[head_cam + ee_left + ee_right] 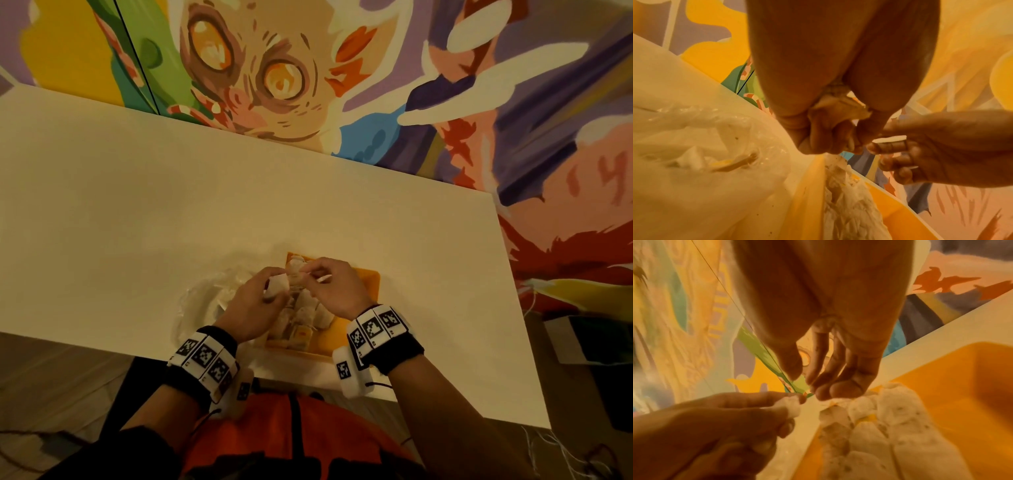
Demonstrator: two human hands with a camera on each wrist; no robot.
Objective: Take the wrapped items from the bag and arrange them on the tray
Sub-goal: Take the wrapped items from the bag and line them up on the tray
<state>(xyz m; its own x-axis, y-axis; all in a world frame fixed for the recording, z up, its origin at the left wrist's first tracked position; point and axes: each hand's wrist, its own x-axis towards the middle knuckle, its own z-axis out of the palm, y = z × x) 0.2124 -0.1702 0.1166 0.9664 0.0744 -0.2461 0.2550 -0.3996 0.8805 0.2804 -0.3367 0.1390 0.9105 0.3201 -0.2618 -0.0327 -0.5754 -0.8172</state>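
Note:
An orange tray sits near the table's front edge and holds several white wrapped items in rows. A crumpled clear plastic bag lies just to its left. My left hand is raised over the tray's left side with its fingers curled round one white wrapped item, also seen in the wrist views. My right hand hovers over the tray's far end, close to the left hand. Its fingers point down, fairly straight, and nothing shows between them.
The white table stretches away to a painted wall behind. The tray's right half is bare orange. A box and loose cables lie on the floor at the right.

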